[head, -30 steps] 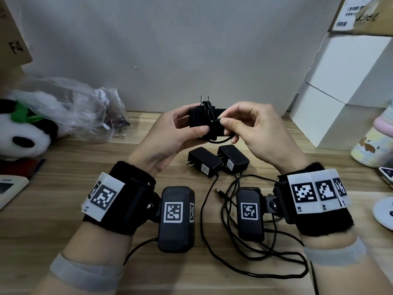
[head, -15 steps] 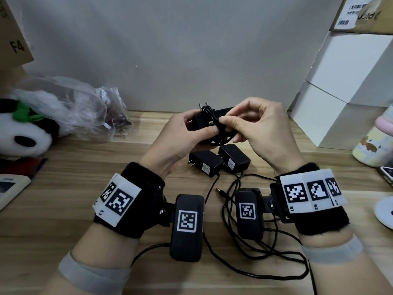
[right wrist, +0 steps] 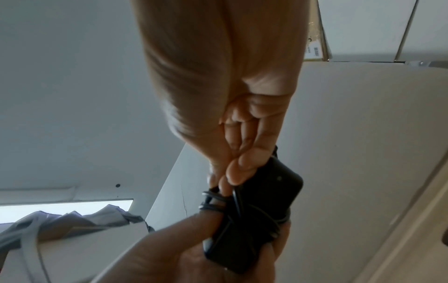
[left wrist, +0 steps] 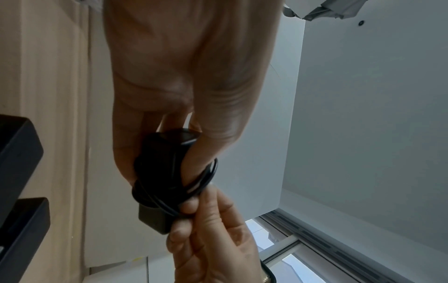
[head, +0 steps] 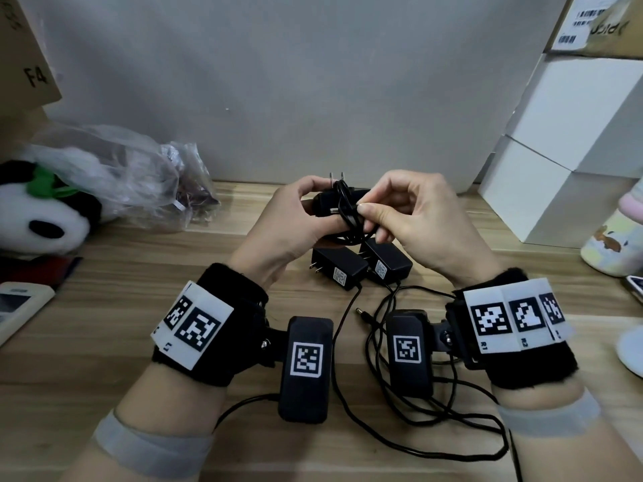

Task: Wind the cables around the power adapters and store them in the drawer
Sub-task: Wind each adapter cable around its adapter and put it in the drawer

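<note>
A black power adapter is held above the wooden desk, prongs up, with black cable coiled around its middle. My left hand grips the adapter body. Thumb and forefinger of my right hand pinch the cable at the coil. Two more black adapters lie on the desk just below, their loose cables tangled toward me. No drawer is visible.
A bagged panda plush and crumpled clear bags sit at the left. White boxes stack at the right, with a pale bottle beside them. A light device lies at the left desk edge.
The adapter was tilted and turned between my hands. My right hand's pinch on the cable shifted down onto the coil at the adapter's middle. The two adapters on the desk stayed put.
</note>
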### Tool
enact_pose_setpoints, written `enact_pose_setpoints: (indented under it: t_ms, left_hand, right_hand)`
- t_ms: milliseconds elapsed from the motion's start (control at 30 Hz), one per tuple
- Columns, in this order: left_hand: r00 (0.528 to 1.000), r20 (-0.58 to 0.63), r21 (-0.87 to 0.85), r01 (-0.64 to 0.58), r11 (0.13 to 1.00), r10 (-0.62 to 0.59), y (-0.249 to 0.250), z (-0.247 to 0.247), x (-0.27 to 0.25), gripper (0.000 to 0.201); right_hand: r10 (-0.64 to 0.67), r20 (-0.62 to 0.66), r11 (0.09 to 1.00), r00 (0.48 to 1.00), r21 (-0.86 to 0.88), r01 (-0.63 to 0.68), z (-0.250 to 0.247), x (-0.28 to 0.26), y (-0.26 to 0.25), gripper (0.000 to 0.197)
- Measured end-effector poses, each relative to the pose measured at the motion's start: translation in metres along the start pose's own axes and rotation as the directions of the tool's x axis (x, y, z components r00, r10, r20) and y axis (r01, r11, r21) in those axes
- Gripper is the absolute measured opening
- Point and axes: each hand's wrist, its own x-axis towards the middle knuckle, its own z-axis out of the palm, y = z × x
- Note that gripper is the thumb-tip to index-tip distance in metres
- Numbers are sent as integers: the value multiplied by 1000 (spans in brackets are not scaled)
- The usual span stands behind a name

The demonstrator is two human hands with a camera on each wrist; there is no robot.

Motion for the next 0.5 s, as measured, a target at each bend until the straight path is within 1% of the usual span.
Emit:
enact_pose_setpoints:
  t_ms: [100, 200, 333, 400, 500]
  left_hand:
    - [999, 28, -13, 17, 1000, -17, 1, -4, 1, 45]
    - [991, 127, -64, 59, 996, -50, 1, -7, 1, 37]
    - [975, 212, -121, 96, 988, -69, -3, -8, 0, 30]
    - [968, 239, -125, 106, 986, -74, -3, -6, -2, 30]
    - [967, 249, -39, 75, 996, -63, -3, -4, -3, 40]
  right_hand:
    - [-39, -9, 998, 999, -54, 39, 4, 0, -1, 5]
    - [-53, -19, 991, 998, -125, 51, 4, 0, -2, 6]
    - [-15, -12, 990, 1000, -143, 13, -4, 1, 2, 11]
    - [3, 20, 987, 1000, -161, 0, -7, 0, 3, 12]
    - [9, 89, 984, 996, -180, 7, -1, -2, 3, 12]
